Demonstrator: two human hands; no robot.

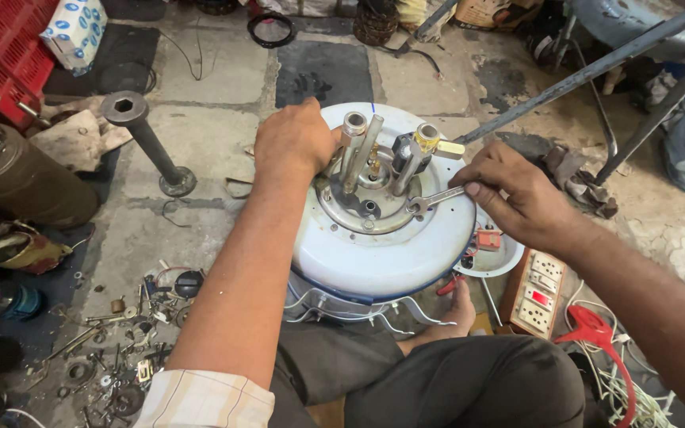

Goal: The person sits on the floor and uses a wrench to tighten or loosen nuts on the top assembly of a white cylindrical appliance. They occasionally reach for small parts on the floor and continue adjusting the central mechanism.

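Red crate point(5, 55) at far left, brown drum point(21, 178) below it, black post point(148, 143) upright on the stone floor point(216, 87). Scattered nuts and washers point(132, 333) at lower left; black ring point(271, 29) lying at top. Switchboard point(537, 293) beside a red tool point(596, 333) at right, two grey bars point(596, 71) slanting above.

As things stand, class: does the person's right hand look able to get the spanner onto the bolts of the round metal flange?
Probably yes. The right hand already holds the spanner with its head at the flange rim; the pipes stand further in, and the left hand grips the far side.
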